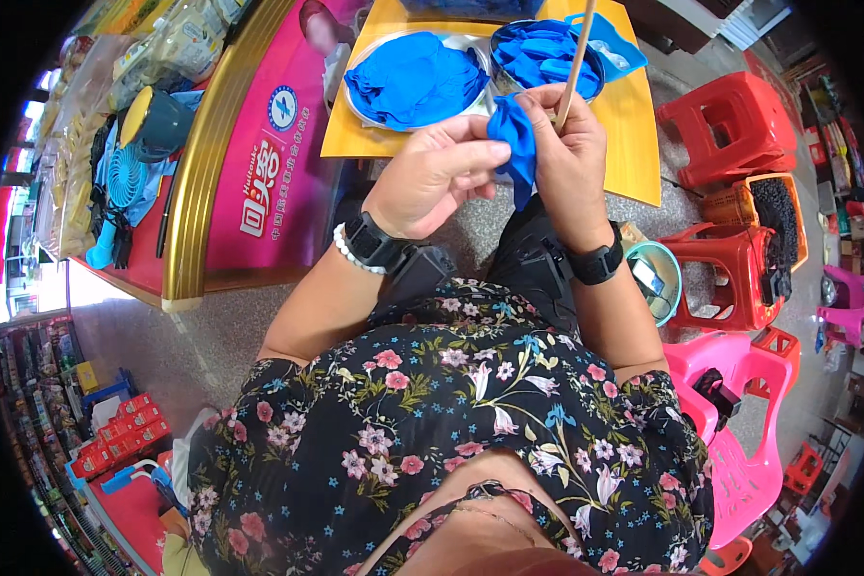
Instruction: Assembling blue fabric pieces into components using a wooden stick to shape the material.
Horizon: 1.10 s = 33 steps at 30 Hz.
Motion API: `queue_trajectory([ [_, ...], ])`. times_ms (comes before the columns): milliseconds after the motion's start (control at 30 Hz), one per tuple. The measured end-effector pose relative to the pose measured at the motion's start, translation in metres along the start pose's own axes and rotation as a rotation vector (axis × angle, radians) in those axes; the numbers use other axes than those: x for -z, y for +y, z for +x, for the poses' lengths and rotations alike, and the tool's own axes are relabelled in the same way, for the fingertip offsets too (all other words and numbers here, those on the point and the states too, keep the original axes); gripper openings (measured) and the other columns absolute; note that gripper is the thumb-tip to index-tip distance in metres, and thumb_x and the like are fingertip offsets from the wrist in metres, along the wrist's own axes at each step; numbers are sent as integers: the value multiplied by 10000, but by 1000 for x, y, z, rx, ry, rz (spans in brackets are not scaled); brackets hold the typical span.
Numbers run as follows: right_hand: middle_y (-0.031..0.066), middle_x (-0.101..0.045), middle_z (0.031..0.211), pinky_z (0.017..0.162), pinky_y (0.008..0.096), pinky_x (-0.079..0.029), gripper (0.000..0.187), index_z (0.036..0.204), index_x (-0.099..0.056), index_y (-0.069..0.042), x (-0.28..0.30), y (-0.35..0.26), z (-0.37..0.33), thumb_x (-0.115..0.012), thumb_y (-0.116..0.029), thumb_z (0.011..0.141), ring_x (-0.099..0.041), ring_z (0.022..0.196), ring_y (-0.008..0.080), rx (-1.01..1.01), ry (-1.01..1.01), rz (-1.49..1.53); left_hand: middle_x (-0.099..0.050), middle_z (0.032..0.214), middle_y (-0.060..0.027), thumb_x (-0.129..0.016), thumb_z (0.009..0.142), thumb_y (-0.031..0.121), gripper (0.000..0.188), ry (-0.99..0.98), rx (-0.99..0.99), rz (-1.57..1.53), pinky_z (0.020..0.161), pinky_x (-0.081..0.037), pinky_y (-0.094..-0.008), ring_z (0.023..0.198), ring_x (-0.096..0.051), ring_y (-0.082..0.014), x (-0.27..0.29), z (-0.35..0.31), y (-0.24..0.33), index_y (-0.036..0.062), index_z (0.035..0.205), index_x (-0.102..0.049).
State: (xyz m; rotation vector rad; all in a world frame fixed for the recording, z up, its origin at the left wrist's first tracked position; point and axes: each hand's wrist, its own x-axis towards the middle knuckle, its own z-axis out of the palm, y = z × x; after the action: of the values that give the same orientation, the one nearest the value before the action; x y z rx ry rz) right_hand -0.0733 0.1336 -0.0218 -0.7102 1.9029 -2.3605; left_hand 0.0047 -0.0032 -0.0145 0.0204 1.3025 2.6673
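Observation:
A small piece of blue cloth (516, 144), gathered in folds, hangs between my two hands over the near side of the yellow table (634, 144). My left hand (442, 173) is closed at the cloth's left edge, thumb and fingers together on it. On the other side my right hand (574, 158) pinches the cloth's upper part with its thumb. The same hand also keeps a thin wooden stick (578, 65) upright, between thumb and index finger. Just beyond, a white plate (360, 108) carries a heap of flat blue cloth pieces (418, 79), and more blue pieces (547, 53) fill a round dark-rimmed dish.
A blue plastic basket (624, 48) stands at the table's far right. Left is a pink counter with a gold edge (190, 182). Red stools (734, 130), a pale green bucket (655, 278) and a pink chair (749, 470) stand to the right. Someone's hand (322, 31) shows beyond the counter.

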Motion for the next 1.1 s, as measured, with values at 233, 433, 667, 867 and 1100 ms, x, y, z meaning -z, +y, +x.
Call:
queue_trajectory([
  [233, -45, -530, 728, 557, 178, -359, 114, 866, -589, -16, 5, 8, -2, -604, -128, 886, -428, 643, 18, -143, -110, 125, -601, 966, -36, -575, 854, 56, 178, -74, -247, -12, 802, -453, -257, 885, -569, -118, -4, 3, 0, 26, 1029, -579],
  [433, -51, -525, 737, 542, 174, -344, 143, 899, -578, -27, -1, -6, -10, -611, -166, 889, -422, 637, 16, -181, -95, 180, -604, 905, -43, -534, 873, 65, 144, 12, -308, -25, 743, -481, -281, 801, -578, -129, 9, 3, -7, 48, 1011, -571],
  [667, -77, -418, 646, 449, 180, -236, 112, 929, -538, -66, -6, -8, -18, -547, -178, 924, -324, 509, 9, -203, -193, 264, -522, 654, 17, -531, 860, 79, 40, 398, -246, 186, 430, -452, -247, 447, -438, -65, 8, 14, -8, 112, 873, -550],
  [867, -67, -491, 764, 541, 166, -334, 119, 909, -545, -59, -6, -2, -19, -592, -168, 903, -414, 649, 5, -313, -223, 379, -506, 628, 43, -505, 893, 120, 81, 450, -230, 85, 430, -440, -237, 415, -382, -46, 2, 24, -10, 144, 828, -546],
  [1100, -36, -517, 800, 626, 176, -415, 122, 895, -509, -53, -4, -12, -19, -623, -92, 870, -490, 727, 23, -259, -261, 318, -619, 819, -5, -501, 912, 134, 78, 250, -191, -12, 474, -467, -237, 631, -559, -69, 4, 13, -12, 112, 912, -575],
])
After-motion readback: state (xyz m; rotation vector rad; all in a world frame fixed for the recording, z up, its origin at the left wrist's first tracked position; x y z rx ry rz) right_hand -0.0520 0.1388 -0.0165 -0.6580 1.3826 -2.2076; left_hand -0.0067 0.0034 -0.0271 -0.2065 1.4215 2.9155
